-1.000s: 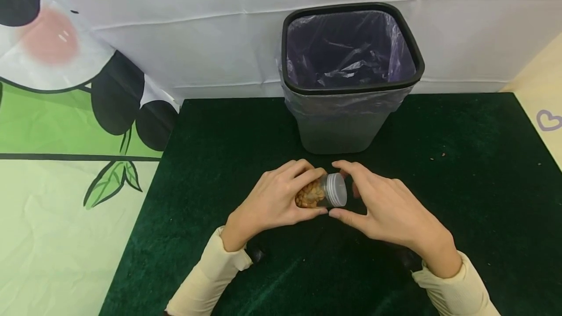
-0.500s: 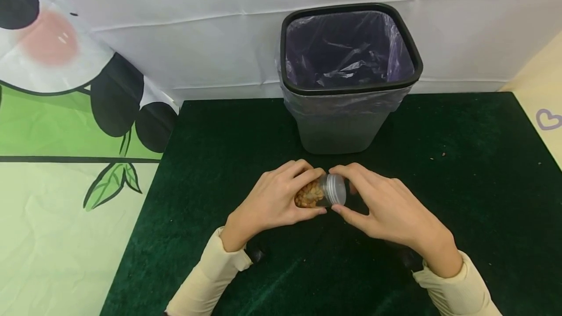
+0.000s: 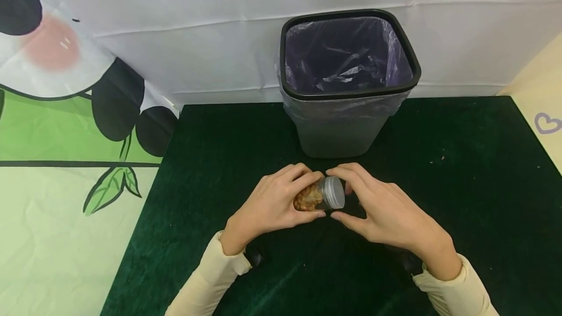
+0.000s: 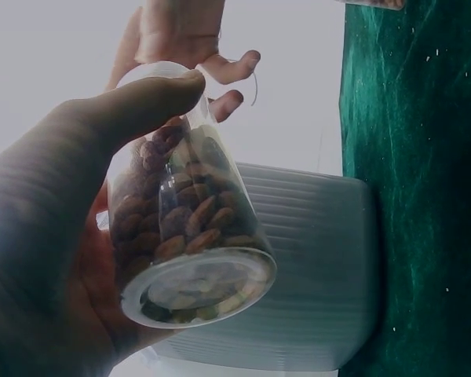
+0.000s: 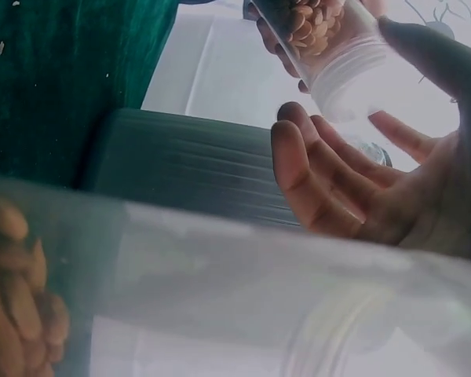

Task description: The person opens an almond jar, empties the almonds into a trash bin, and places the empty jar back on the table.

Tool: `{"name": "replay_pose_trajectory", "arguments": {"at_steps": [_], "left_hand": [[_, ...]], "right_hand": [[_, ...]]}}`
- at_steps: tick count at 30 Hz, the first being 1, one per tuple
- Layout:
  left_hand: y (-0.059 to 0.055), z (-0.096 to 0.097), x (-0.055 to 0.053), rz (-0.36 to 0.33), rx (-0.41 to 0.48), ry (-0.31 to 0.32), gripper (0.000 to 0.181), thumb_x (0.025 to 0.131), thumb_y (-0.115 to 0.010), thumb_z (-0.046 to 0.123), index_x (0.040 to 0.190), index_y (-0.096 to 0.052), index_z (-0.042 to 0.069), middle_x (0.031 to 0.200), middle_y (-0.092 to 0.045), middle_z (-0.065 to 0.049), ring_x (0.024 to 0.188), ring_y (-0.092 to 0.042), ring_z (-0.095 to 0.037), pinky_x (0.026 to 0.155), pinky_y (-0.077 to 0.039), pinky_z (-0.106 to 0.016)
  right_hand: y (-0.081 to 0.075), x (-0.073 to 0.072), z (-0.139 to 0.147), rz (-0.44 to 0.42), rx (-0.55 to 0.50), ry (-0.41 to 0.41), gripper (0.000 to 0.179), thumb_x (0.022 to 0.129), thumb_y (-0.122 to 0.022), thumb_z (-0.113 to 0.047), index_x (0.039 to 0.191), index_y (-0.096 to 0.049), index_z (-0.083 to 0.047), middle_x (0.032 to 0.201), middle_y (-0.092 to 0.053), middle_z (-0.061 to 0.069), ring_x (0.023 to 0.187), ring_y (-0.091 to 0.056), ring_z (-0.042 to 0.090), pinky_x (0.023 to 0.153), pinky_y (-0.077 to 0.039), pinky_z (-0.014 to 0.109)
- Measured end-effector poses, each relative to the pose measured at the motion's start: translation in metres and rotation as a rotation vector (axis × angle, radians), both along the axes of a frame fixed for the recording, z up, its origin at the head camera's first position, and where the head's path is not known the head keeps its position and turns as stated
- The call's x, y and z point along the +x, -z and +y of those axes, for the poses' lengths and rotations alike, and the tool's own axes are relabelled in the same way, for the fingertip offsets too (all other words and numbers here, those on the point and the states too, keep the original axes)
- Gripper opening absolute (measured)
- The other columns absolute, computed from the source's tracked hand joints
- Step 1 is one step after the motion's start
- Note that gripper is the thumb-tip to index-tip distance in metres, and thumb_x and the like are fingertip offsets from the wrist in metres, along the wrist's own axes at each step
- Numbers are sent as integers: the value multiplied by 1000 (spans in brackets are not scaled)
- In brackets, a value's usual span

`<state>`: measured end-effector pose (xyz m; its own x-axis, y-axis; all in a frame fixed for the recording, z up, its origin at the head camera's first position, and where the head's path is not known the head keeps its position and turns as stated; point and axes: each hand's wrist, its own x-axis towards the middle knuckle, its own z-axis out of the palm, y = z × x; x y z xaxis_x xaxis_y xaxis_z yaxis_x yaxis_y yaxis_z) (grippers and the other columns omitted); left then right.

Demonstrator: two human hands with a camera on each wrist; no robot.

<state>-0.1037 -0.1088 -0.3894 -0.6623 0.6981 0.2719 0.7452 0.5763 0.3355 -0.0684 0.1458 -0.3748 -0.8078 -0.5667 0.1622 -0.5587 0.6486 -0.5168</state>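
Note:
A clear plastic jar [image 3: 309,196] of brown nuts lies tipped on its side in my left hand [image 3: 274,198]. Its fingers wrap over the top and the thumb runs along the near side. The ridged screw lid [image 3: 335,192] points right. Around that lid my right hand [image 3: 388,207] curves, thumb below and index finger above, with a gap showing at the thumb. In the right wrist view the fingers [image 5: 330,169] are spread past the lid's end. The left wrist view shows the nuts [image 4: 192,208] behind the jar's round base.
Behind the hands stands a grey bin [image 3: 335,135] with a black rim and a clear liner. Dark green cloth [image 3: 210,140] covers the table, with small crumbs at right. A blurred clear container [image 5: 180,275] with nuts fills the right wrist view's foreground. A white backdrop [image 3: 219,57] hangs behind.
The right hand's thumb and fingers came in onto the lid half a second ago, and now stand looser around it. The left hand keeps its hold on the jar. The head view has tilted slightly.

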Motion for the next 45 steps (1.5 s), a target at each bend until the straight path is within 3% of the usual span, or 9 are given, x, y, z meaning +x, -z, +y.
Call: {"name": "replay_pose_trajectory", "arguments": {"at_steps": [3,7,12,18,24,31,37,41,45], "left_hand": [[0,0,1,-12,2,1,62,83,-68,60,132,-57,25,113,-57,7,90,-55,-5,68,-52,-19],[0,0,1,-12,4,4,61,83,-68,60,132,-57,25,113,-57,8,90,-54,-5,68,-52,-19],[0,0,2,-13,3,6,61,83,-68,60,132,-56,25,113,-56,8,89,-54,-5,68,-51,-18],[0,0,1,-4,3,0,61,83,-68,61,132,-57,26,113,-56,8,90,-54,-5,69,-53,-20],[0,0,1,5,7,0,61,83,-68,61,131,-57,26,112,-56,8,90,-54,-5,68,-53,-20],[-2,-1,0,-5,4,4,61,83,-69,60,131,-57,25,112,-56,7,90,-55,-5,68,-53,-20],[-2,-1,1,-3,-14,0,62,82,-68,61,132,-57,25,112,-56,8,89,-54,-5,69,-52,-19],[-2,-1,1,5,-15,1,61,83,-68,61,131,-56,26,112,-56,8,89,-54,-5,69,-52,-20],[-2,0,1,16,-1,0,60,82,-69,61,130,-57,26,111,-56,8,89,-54,-5,69,-52,-20]], "right_hand": [[0,1,-1,-68,18,47,71,87,-63,-60,147,-34,-33,118,-53,-15,79,-53,0,62,-46,17],[0,1,-1,-81,33,70,64,90,-51,-67,143,-40,-31,109,-57,-16,77,-53,0,62,-46,18],[-1,1,-1,-65,10,55,59,91,-61,-56,140,-42,-30,108,-57,-17,76,-53,-1,62,-46,18],[-2,1,-1,-46,-35,8,63,88,-74,-38,140,-40,-30,121,-53,-15,87,-54,-2,72,-52,19],[-3,-1,0,-96,-93,-48,69,86,-77,-27,141,-37,-29,133,-46,-12,100,-56,-2,81,-55,18],[-2,0,1,-57,-68,-69,76,84,-79,-21,144,-33,-27,144,-40,-8,110,-55,1,88,-55,23],[-3,0,1,-99,-47,-19,89,83,-79,-38,151,-23,-32,146,-40,-7,110,-58,3,90,-55,26],[-5,0,1,-123,-8,44,79,87,-64,-60,150,-24,-35,139,-46,-10,108,-60,5,84,-56,28],[-7,0,1,-178,23,95,72,90,-47,-70,150,-26,-36,131,-52,-8,103,-62,7,77,-54,29]]}}
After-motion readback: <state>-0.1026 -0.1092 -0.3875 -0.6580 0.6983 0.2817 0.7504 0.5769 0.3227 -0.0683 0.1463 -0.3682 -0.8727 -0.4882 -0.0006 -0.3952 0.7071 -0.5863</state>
